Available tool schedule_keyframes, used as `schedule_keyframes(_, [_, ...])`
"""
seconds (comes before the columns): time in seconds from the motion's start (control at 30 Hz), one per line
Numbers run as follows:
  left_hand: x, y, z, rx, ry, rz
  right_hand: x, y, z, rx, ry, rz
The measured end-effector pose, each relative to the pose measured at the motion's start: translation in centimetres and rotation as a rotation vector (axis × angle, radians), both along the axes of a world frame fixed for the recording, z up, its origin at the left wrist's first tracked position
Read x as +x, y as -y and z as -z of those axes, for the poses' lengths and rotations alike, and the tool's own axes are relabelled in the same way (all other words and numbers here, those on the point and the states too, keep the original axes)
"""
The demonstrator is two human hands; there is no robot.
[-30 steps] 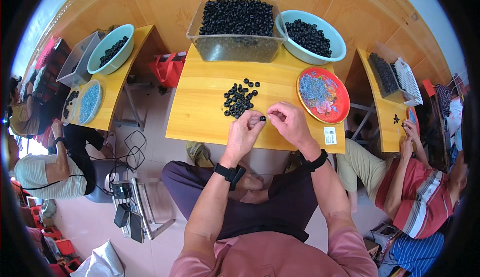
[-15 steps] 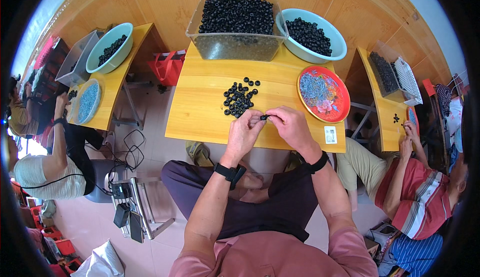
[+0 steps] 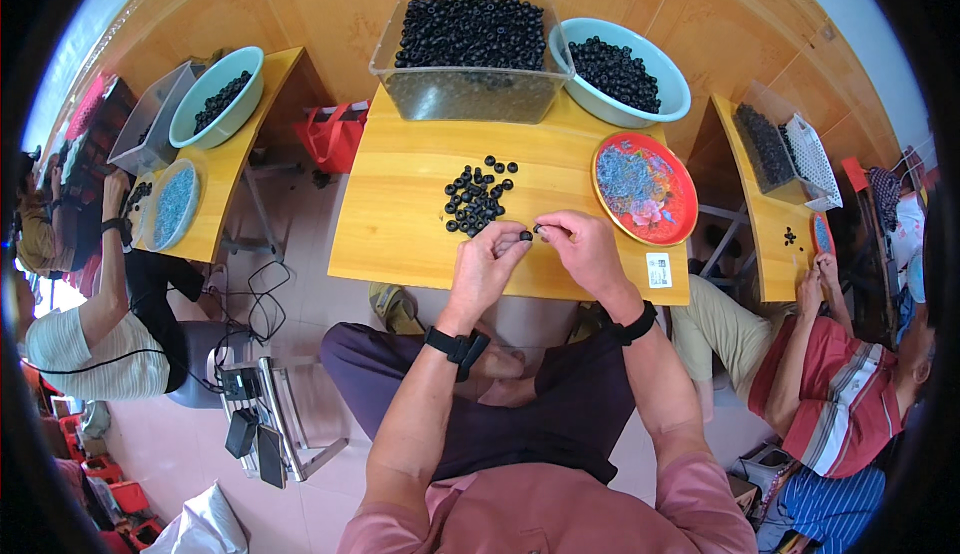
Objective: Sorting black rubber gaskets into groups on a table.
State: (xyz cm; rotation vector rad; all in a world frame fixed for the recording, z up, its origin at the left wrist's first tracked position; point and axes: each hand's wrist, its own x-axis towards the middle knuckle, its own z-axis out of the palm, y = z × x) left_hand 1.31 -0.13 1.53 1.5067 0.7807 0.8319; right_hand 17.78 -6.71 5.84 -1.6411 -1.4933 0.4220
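Note:
At the front edge of the yellow table [image 3: 390, 224], my left hand [image 3: 484, 262] pinches a small round black piece [image 3: 525, 236] between thumb and fingertips. My right hand [image 3: 585, 254] is closed close beside it, its fingertips on a tiny dark bit [image 3: 538, 228] whose kind I cannot make out. A narrow gap separates the two. Just beyond my left hand lies a loose heap of black ring-like pieces [image 3: 477, 199], several with a hole showing. To the right of my hands, a red flowered tray [image 3: 686, 189] carries a spread of small bluish bits [image 3: 627, 176].
A clear plastic bin [image 3: 470, 102] and a pale green bowl [image 3: 676, 106], both full of black pieces, stand at the table's back. A white label [image 3: 659, 270] lies by the front right edge. People work at tables on both sides. Cables [image 3: 262, 299] hang at left.
My right hand's fingertips have drawn slightly apart from the black piece in my left hand, where before they met. At the left table, the other person's hand has moved toward the back.

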Motion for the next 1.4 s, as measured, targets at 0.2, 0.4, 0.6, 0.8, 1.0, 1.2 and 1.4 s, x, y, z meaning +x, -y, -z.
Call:
schedule_keyframes(0.2, [0.0,0.0,0.0,0.011,0.015,-0.031,-0.5,0.2,-0.5,0.119,0.251,-0.029])
schedule_keyframes(0.4, [-0.1,-0.1,-0.3,0.05,-0.039,-0.007,-0.8,-0.1,0.4,0.133,0.269,-0.017])
schedule_keyframes(0.6, [-0.2,-0.5,-0.1,0.009,-0.008,0.069,-0.5,-0.3,0.5,0.066,0.204,-0.018])
schedule_keyframes(0.8, [-0.4,-0.4,0.1,-0.054,0.024,0.085,-0.9,-0.2,0.0,-0.028,0.279,-0.018])
schedule_keyframes(1.0, [0.1,-0.2,0.5,-0.025,0.0,0.043,-1.5,-0.5,0.3,-0.045,0.159,-0.025])
schedule_keyframes(1.2, [0.2,-0.6,0.6,-0.152,0.12,-0.041,-2.7,-0.4,0.9,0.125,0.202,0.02])
schedule_keyframes(1.4, [0.6,0.2,-1.0,0.196,-0.115,-0.028,-1.4,-0.8,1.7,0.035,-0.031,0.088])
